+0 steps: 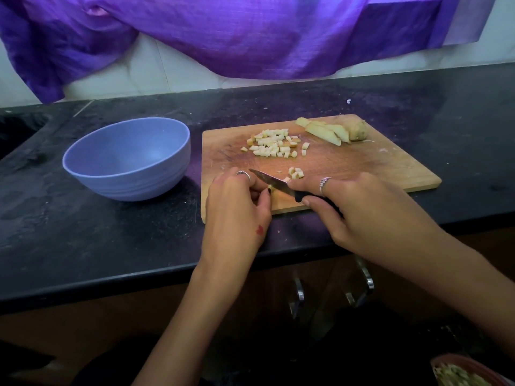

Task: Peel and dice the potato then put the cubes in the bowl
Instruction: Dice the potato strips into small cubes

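Observation:
A wooden cutting board [362, 168] lies on the black counter. A pile of potato cubes [274, 146] sits at its middle left, and a few more cubes [296, 172] lie nearer me. Uncut potato slices [331, 130] rest at the board's far edge. My right hand [362, 210] grips the black handle of a small knife [274, 183], whose blade points left. My left hand [237, 207] pinches a small potato piece against the board under the blade; the piece is mostly hidden. The empty blue bowl [128, 160] stands left of the board.
A purple cloth [250, 37] hangs over the tiled wall behind the counter. A sink edge [16, 129] shows at the far left. Cabinet handles [362, 285] are below the counter's front edge. A reddish container [468, 371] with pale scraps sits at the bottom right.

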The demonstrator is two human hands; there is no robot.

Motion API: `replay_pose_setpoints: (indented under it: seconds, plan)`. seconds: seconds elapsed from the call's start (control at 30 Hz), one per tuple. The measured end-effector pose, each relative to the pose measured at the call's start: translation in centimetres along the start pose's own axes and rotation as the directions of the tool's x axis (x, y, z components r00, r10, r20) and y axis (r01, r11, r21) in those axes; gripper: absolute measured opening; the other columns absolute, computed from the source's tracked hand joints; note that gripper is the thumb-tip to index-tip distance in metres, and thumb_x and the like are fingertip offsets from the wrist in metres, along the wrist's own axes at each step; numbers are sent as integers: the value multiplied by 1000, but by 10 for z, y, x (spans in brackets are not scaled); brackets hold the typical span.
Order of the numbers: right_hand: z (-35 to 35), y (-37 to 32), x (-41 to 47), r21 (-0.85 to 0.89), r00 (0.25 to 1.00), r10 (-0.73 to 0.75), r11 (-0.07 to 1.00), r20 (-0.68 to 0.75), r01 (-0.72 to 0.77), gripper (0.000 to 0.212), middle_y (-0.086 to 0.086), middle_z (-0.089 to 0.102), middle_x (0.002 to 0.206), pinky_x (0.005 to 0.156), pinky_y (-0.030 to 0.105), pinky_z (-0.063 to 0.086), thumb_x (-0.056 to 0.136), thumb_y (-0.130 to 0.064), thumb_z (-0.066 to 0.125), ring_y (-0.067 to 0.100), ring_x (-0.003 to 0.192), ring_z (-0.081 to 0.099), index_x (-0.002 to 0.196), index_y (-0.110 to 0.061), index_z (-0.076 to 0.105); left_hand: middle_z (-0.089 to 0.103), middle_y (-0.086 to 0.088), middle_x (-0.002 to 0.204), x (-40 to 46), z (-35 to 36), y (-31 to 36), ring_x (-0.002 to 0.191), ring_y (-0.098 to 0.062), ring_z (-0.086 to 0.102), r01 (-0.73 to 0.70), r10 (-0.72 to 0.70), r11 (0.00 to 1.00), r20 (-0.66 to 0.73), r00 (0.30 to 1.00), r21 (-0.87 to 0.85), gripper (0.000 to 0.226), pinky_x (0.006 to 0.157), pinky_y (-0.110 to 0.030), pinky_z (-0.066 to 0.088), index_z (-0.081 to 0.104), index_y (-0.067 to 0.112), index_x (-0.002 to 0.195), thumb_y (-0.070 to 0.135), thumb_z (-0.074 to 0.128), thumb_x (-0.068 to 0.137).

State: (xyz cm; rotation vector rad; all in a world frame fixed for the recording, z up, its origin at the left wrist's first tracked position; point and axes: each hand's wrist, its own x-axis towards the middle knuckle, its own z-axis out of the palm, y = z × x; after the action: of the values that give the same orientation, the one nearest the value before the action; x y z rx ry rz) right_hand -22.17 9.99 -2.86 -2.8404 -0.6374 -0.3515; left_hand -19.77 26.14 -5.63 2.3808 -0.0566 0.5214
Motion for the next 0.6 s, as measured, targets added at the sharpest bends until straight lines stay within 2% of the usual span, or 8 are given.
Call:
replay_pose_setpoints:
  seconds: [0.1, 0.2, 0.27, 0.33, 0.43, 0.5, 0.6]
  plan:
    - [3, -4, 8, -46, 1000, 3, 999, 29, -2, 40, -6, 46, 76, 56, 28, 32, 100, -42, 30, 12, 64, 39, 138, -41, 39, 66, 3, 89, 0, 0, 0, 87, -12, 59, -8, 8, 1000, -6, 1000, 4, 7, 81, -33, 51, 72, 20, 86, 17, 65, 87]
    - [5, -4, 4, -33, 999, -1, 999, 32, 2, 41, -10, 42, 69, 51, 24, 32, 100, -42, 29, 6, 57, 35, 140, -44, 33, 65, 3, 88, 0, 1, 0, 87, -13, 59, -9, 9, 1000, -7, 1000, 3, 7, 81, -34, 52, 71, 19, 84, 17, 65, 87]
    - [3, -2, -5, -34, 999, -4, 999, 37, 5, 42, -11, 50, 74, 56, 24, 39, 100, -44, 27, 7, 63, 44, 142, -46, 27, 65, 3, 88, 0, 1, 0, 86, -12, 59, -5, 5, 1000, -2, 1000, 5, 7, 80, -34, 52, 69, 20, 82, 17, 65, 87]
    - [-1, 0, -13, -57, 999, -2, 998, 36, 4, 44, -10, 61, 88, 63, 25, 44, 99, -45, 24, 10, 74, 54, 143, -49, 23, 64, 2, 87, 0, 2, -1, 85, -13, 59, -16, 15, 1000, -10, 1000, -2, 8, 79, -34, 52, 69, 20, 80, 17, 66, 87]
    - [-3, 4, -18, 18, 999, 27, 999, -17, -26, 43, -8, 65, 86, 64, 28, 46, 96, -45, 29, 11, 75, 57, 139, -49, 33, 64, 2, 86, -1, 1, -1, 85, -13, 59, -22, 22, 1000, -24, 999, -9, 5, 80, -35, 52, 70, 18, 84, 18, 67, 87]
    - [1, 3, -18, 119, 997, 45, 992, -68, -36, 43, -6, 63, 76, 62, 31, 48, 94, -45, 33, 11, 65, 55, 136, -46, 42, 65, 1, 88, -2, 1, -3, 87, -14, 59, -19, 19, 1000, -21, 1000, -9, 5, 82, -36, 52, 72, 18, 87, 20, 66, 87]
    - [6, -1, -15, 155, 995, 35, 988, -89, -21, 41, -7, 59, 67, 54, 26, 42, 95, -40, 39, 5, 55, 47, 134, -42, 47, 66, 1, 90, -3, -1, -3, 86, -12, 60, -34, 33, 999, -38, 999, -15, 6, 82, -34, 52, 73, 18, 89, 18, 67, 86]
